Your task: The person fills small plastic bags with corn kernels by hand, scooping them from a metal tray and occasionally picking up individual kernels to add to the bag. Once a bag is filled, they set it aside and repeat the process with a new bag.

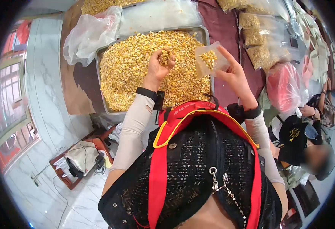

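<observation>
A metal tray (207, 35) holds a wide heap of small yellow and pale pieces (129, 72) that look like dried corn kernels. Over the heap, my left hand (160, 65) is turned palm up with its fingers curled around some of these pieces. To its right, my right hand (234, 72) grips a small clear plastic bag (202, 68) between thumb and fingers. A few yellow pieces lie inside that bag. The two hands are apart, and the bag is above the tray's right side.
Several filled clear bags (259, 57) lie at the upper right, near a red plastic bag (283, 86). Crumpled clear plastic (89, 36) lies at the tray's upper left corner. Another person (295, 133) is at the right. A low wooden stand (74, 179) is at lower left.
</observation>
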Demonstrator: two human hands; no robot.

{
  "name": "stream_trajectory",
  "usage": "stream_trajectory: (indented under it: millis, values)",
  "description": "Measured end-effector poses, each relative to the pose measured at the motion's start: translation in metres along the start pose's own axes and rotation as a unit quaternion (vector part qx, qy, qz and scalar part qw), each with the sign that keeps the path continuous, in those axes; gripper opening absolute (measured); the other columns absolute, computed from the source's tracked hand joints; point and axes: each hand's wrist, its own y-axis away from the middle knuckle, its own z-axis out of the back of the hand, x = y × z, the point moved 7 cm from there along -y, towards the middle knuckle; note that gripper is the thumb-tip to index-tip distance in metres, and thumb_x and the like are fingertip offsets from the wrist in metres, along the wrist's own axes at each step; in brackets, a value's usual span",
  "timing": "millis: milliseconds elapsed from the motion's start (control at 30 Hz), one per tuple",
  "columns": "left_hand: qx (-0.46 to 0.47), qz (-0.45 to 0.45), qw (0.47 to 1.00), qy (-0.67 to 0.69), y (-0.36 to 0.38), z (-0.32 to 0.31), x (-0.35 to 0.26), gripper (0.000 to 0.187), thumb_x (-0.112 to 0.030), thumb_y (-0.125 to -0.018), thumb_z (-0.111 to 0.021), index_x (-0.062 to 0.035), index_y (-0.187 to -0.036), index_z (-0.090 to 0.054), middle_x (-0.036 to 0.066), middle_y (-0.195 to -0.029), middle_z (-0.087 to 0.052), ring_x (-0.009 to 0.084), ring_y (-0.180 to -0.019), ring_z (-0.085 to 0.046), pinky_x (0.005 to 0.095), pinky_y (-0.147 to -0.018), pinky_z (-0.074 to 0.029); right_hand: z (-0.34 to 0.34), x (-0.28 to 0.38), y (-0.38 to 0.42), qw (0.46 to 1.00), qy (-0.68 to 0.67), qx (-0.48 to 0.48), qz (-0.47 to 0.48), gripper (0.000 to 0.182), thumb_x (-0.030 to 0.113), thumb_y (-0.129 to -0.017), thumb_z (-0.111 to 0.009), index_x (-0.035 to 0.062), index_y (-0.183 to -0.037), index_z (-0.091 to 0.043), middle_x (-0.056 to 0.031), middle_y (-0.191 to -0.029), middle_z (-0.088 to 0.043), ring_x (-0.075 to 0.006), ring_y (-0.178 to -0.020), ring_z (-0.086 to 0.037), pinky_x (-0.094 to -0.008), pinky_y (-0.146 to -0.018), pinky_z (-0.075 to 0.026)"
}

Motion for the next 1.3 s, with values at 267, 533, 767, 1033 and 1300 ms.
stream_trajectory:
  millis: [267, 533, 767, 1033, 1300]
  values:
    - [0.000, -0.061, 0.988, 0.141, 0.034, -0.071, 0.000, 0.024, -0.027, -0.087, -0.048, -0.0050, -0.084, -0.058, 0.010, -0.079, -0.058, 0.0239, -0.079, -0.054, 0.0393, -0.073, -0.047, -0.011, -0.037, -0.023, 0.998, 0.055, 0.026, 0.015, 0.069, -0.006, -0.071, -0.055, 0.0023, -0.136, -0.030, -0.0028, -0.115, -0.048, -0.0060, -0.086, -0.048, -0.0193, -0.076, -0.041]
    - [0.135, -0.085, 0.987, 0.026, 0.041, -0.155, 0.001, 0.026, -0.030, -0.092, -0.044, -0.0081, -0.085, -0.056, 0.003, -0.069, -0.048, 0.0149, -0.066, -0.045, 0.0284, -0.058, -0.038, -0.011, -0.030, -0.027, 0.988, 0.133, 0.025, 0.072, 0.069, -0.001, -0.068, -0.057, 0.0004, -0.132, -0.033, -0.0199, -0.134, -0.037, -0.0261, -0.127, -0.033, -0.0306, -0.103, -0.027]
    - [0.086, -0.236, 0.956, -0.152, 0.034, -0.166, 0.023, 0.039, -0.038, -0.094, -0.039, -0.0095, -0.068, -0.045, 0.002, -0.062, -0.045, 0.0154, -0.063, -0.045, 0.0331, -0.067, -0.041, -0.014, -0.017, -0.022, 0.989, 0.140, 0.019, 0.036, 0.072, -0.003, -0.067, -0.056, 0.0020, -0.134, -0.032, -0.0174, -0.135, -0.037, -0.0146, -0.097, -0.052, -0.0242, -0.076, -0.044]
    - [0.061, -0.317, 0.926, -0.194, 0.030, -0.163, 0.023, 0.042, -0.036, -0.094, -0.041, -0.0094, -0.061, -0.039, 0.003, -0.061, -0.043, 0.0173, -0.066, -0.048, 0.0324, -0.071, -0.040, -0.016, -0.027, -0.027, 0.992, 0.116, 0.010, 0.057, 0.073, -0.002, -0.066, -0.057, 0.0027, -0.134, -0.032, -0.0151, -0.133, -0.039, -0.0128, -0.086, -0.053, -0.0237, -0.071, -0.045]
    - [0.065, -0.322, 0.913, -0.242, 0.027, -0.160, 0.024, 0.042, -0.035, -0.094, -0.040, -0.0087, -0.062, -0.039, 0.004, -0.062, -0.047, 0.0182, -0.072, -0.051, 0.0332, -0.074, -0.040, -0.014, -0.022, -0.027, 0.991, 0.119, 0.010, 0.054, 0.074, -0.003, -0.064, -0.057, 0.0043, -0.134, -0.033, -0.0124, -0.130, -0.042, -0.0113, -0.076, -0.053, -0.0239, -0.064, -0.045]
